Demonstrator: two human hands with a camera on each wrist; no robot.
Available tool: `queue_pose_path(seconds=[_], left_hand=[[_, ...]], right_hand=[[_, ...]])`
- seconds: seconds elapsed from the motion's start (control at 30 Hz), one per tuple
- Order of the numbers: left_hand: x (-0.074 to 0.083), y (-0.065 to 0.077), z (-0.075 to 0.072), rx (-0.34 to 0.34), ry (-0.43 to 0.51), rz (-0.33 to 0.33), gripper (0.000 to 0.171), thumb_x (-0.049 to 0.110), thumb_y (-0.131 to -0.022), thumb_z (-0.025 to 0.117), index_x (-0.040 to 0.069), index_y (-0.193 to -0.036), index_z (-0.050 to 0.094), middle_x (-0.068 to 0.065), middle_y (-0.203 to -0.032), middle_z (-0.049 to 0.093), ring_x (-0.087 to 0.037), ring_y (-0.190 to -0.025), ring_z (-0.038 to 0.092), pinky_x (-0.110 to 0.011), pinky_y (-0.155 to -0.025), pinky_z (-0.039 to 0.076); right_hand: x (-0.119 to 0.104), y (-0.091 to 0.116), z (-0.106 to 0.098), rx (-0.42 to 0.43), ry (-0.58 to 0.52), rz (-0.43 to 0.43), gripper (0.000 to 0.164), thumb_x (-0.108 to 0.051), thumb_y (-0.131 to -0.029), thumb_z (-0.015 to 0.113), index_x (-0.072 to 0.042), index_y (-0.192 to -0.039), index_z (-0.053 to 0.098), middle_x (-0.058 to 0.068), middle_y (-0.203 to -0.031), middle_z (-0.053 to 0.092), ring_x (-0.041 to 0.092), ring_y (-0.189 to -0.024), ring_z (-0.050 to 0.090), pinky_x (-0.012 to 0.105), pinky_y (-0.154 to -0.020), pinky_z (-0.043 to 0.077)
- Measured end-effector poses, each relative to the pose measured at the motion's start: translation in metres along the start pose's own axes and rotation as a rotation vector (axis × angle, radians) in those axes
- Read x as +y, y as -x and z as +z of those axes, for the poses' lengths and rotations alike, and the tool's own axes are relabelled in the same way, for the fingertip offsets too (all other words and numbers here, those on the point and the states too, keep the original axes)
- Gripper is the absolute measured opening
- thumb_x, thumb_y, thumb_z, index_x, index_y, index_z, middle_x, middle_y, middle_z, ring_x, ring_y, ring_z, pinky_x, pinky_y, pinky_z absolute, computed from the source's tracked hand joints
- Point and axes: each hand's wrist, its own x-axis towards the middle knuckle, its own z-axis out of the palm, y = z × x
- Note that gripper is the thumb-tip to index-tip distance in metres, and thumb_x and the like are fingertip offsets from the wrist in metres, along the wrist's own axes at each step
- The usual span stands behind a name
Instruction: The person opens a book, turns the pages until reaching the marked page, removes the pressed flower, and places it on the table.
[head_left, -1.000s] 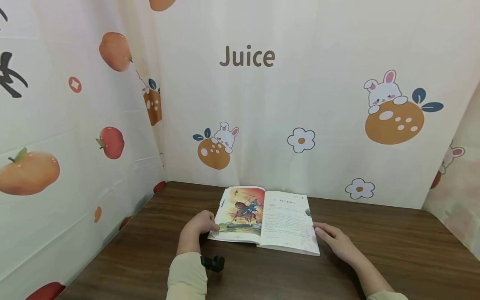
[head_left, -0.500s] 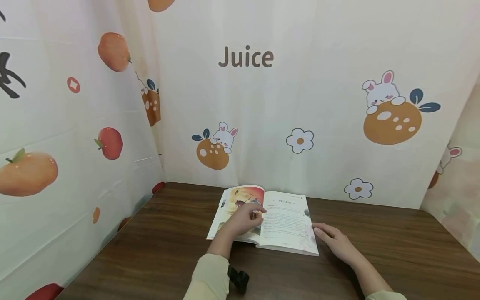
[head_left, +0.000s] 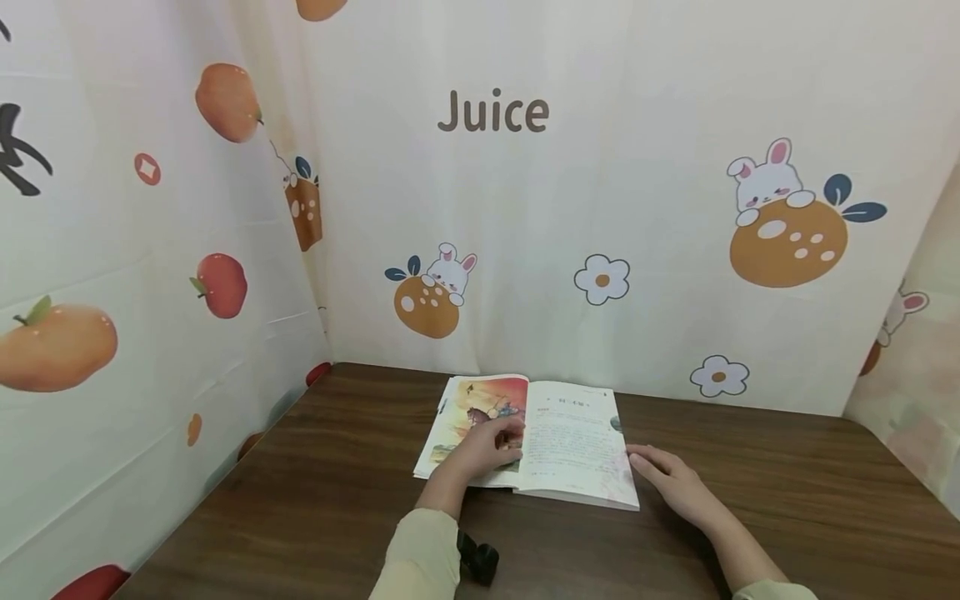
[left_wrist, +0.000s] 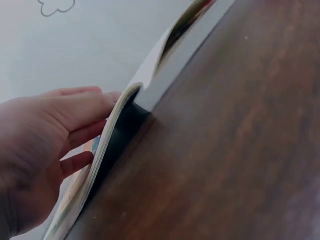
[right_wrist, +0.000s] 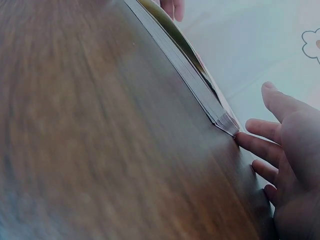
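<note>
An open book (head_left: 572, 450) lies on the dark wooden table, with a coloured picture of a horse and rider on its left page and printed text on the right one. My left hand (head_left: 478, 454) rests on the left page beside the spine, covering part of the picture. In the left wrist view its fingertips press down on the page close to the fold, and the thumb side faces the lower edge of the pages (left_wrist: 106, 137). At the book's right edge is my right hand (head_left: 675, 485), fingers relaxed. The right wrist view has its fingertips touching the book's corner (right_wrist: 227, 122).
The wooden table (head_left: 315, 492) meets a pale curtain (head_left: 517, 208) printed with rabbits, fruit, flowers and the word "Juice" right behind the book. Another printed curtain (head_left: 150, 225) runs along the left. A small black device (head_left: 478, 557) sits on the left wrist.
My left hand has moved right from the book's left edge to beside the spine, then settled slightly lower on the left page, which lies flatter. The right hand has stayed put.
</note>
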Motion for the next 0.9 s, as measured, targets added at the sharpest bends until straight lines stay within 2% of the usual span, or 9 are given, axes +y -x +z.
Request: queue_pose_path(seconds=[0.1, 0.2, 0.33, 0.4, 0.53, 0.63, 0.77, 0.9], left_hand=[[-0.003, -0.002, 0.001, 0.001, -0.022, 0.001, 0.040, 0.022, -0.084, 0.069, 0.012, -0.121, 0.059, 0.001, -0.109, 0.058, -0.015, -0.101, 0.053, -0.036, -0.089, 0.042], [-0.004, -0.002, 0.002, -0.003, -0.093, -0.015, 0.038, 0.028, -0.085, 0.068, 0.016, -0.120, 0.059, 0.000, -0.111, 0.054, -0.019, -0.103, 0.049, -0.040, -0.089, 0.039], [-0.001, 0.001, 0.003, -0.031, -0.236, -0.029, 0.031, 0.033, -0.090, 0.060, 0.023, -0.120, 0.059, -0.003, -0.123, 0.046, -0.025, -0.116, 0.040, -0.049, -0.096, 0.031], [0.002, 0.003, 0.005, -0.036, -0.315, -0.011, 0.027, 0.031, -0.093, 0.055, 0.026, -0.120, 0.059, -0.004, -0.129, 0.043, -0.027, -0.123, 0.035, -0.052, -0.100, 0.026], [0.013, 0.007, 0.013, 0.011, -0.476, 0.093, 0.027, 0.020, -0.096, 0.046, 0.025, -0.118, 0.061, -0.002, -0.132, 0.043, -0.024, -0.130, 0.031, -0.052, -0.103, 0.021], [0.021, 0.008, 0.021, 0.081, -0.599, 0.193, 0.029, 0.016, -0.093, 0.048, 0.023, -0.116, 0.062, 0.001, -0.131, 0.048, -0.020, -0.131, 0.033, -0.046, -0.104, 0.025], [0.032, 0.009, 0.030, 0.129, -0.718, 0.320, 0.026, 0.025, -0.095, 0.049, 0.023, -0.117, 0.063, 0.005, -0.125, 0.055, -0.015, -0.124, 0.042, -0.036, -0.103, 0.031], [0.042, 0.011, 0.038, 0.079, -0.720, 0.417, 0.033, 0.041, -0.096, 0.044, 0.024, -0.118, 0.062, 0.005, -0.120, 0.058, -0.013, -0.115, 0.048, -0.036, -0.097, 0.037]], right_hand=[[0.000, 0.000, -0.001, -0.003, -0.002, 0.001, 0.055, -0.047, -0.095, 0.042, -0.008, -0.133, 0.049, 0.025, -0.140, 0.035, 0.049, -0.129, 0.023, 0.070, -0.093, 0.020], [0.000, 0.001, -0.003, -0.009, 0.011, 0.003, 0.056, -0.048, -0.092, 0.048, -0.009, -0.133, 0.049, 0.028, -0.142, 0.031, 0.051, -0.130, 0.019, 0.071, -0.093, 0.018], [0.002, 0.003, -0.004, -0.020, 0.034, -0.029, 0.060, -0.046, -0.085, 0.062, -0.012, -0.133, 0.049, 0.030, -0.142, 0.029, 0.052, -0.129, 0.019, 0.071, -0.092, 0.019], [0.004, 0.003, -0.005, -0.031, 0.047, -0.057, 0.061, -0.044, -0.081, 0.066, -0.014, -0.132, 0.050, 0.029, -0.142, 0.029, 0.052, -0.129, 0.020, 0.071, -0.092, 0.019], [0.007, 0.004, -0.006, -0.045, 0.061, -0.110, 0.060, -0.041, -0.078, 0.071, -0.016, -0.130, 0.053, 0.027, -0.142, 0.031, 0.051, -0.129, 0.019, 0.073, -0.090, 0.017], [0.008, 0.003, -0.007, -0.058, 0.054, -0.136, 0.060, -0.039, -0.077, 0.073, -0.016, -0.128, 0.055, 0.026, -0.142, 0.032, 0.050, -0.130, 0.018, 0.073, -0.090, 0.015], [0.009, 0.002, -0.006, -0.073, 0.056, -0.141, 0.060, -0.039, -0.076, 0.073, -0.015, -0.128, 0.055, 0.026, -0.142, 0.031, 0.050, -0.130, 0.018, 0.073, -0.090, 0.015], [0.010, 0.001, -0.006, -0.053, 0.068, -0.136, 0.060, -0.040, -0.076, 0.073, -0.015, -0.127, 0.056, 0.025, -0.141, 0.033, 0.049, -0.130, 0.019, 0.072, -0.091, 0.016]])
